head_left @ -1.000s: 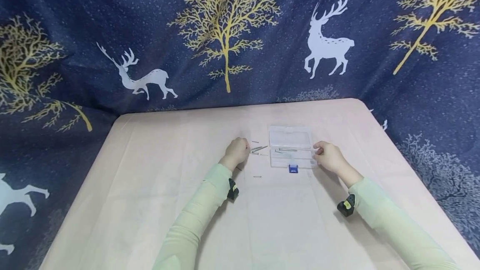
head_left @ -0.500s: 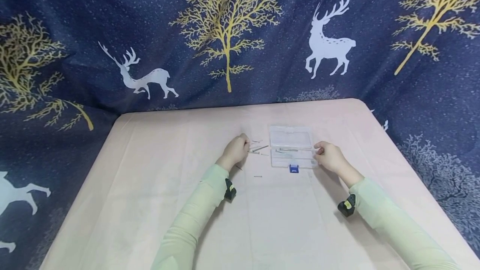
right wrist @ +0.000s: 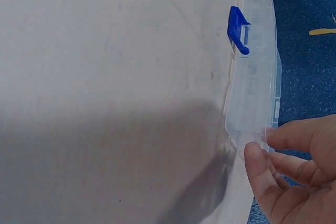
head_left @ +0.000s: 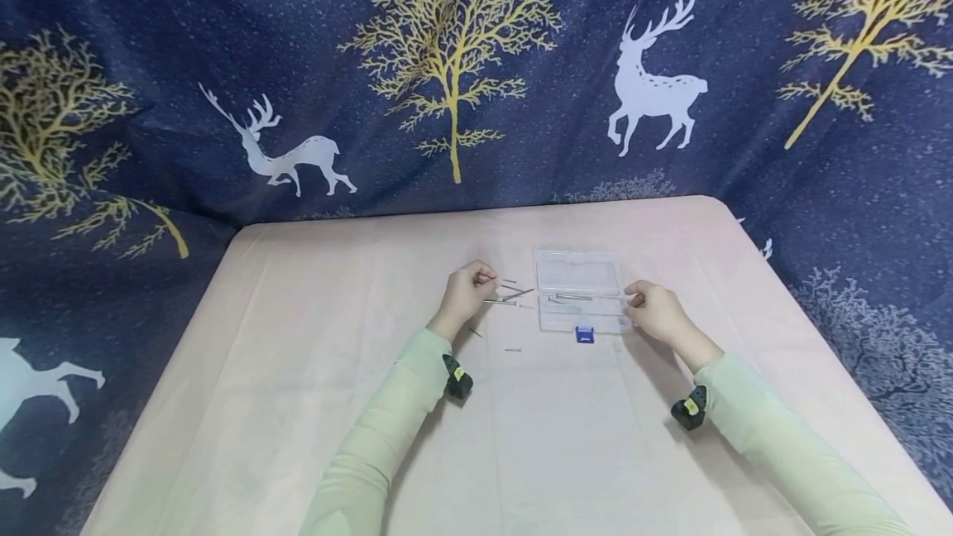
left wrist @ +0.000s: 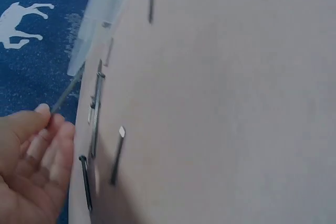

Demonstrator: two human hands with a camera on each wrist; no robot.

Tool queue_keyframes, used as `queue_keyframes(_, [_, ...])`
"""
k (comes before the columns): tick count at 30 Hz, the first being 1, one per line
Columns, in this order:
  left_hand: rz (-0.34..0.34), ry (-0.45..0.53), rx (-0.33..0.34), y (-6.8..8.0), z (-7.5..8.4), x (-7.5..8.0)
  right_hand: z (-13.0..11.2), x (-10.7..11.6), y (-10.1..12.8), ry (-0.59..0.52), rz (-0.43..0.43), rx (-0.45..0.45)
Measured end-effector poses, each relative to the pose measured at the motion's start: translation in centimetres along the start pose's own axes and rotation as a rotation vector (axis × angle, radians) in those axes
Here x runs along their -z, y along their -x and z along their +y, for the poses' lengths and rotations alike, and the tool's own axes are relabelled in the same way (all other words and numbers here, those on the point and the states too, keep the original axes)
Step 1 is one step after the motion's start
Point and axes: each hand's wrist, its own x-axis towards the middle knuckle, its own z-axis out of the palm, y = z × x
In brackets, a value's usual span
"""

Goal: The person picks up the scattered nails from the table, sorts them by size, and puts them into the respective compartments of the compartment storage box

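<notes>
Between the thumb and fingertips of my left hand (head_left: 465,294) a long metal nail (left wrist: 67,93) is pinched, its free end angled toward the box in the left wrist view. Several loose nails (left wrist: 96,114) lie on the cloth beneath and beside that hand. A clear plastic box (head_left: 548,325) lies with its lid (head_left: 579,273) laid back, and a few nails (head_left: 573,298) rest in its rear compartment. My right hand (head_left: 657,313) grips the box's right end, thumb and fingers at the end wall (right wrist: 247,137). On the front edge is a blue latch (right wrist: 239,30).
A pale pink cloth (head_left: 566,437) covers the table. One short nail (head_left: 513,350) lies nearer me, left of the box's front. Behind the table's far edge hangs a dark blue curtain (head_left: 521,155) printed with deer and trees.
My left hand has shifted slightly left and away from me, lifting a nail from the loose ones, and its fingers have opened out somewhat. The right hand and box have stayed in place.
</notes>
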Motion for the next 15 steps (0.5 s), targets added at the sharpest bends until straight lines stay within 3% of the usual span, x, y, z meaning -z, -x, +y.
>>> queue_keyframes(8, [0.038, 0.389, 0.3, 0.47, 0.4, -0.41, 0.27, 0.0, -0.15, -0.018, -0.007, -0.02])
queue_keyframes(15, [0.034, 0.579, 0.44, 0.85, 0.89, -0.7, 0.18, 0.23, -0.22, -0.009, -0.035, -0.028])
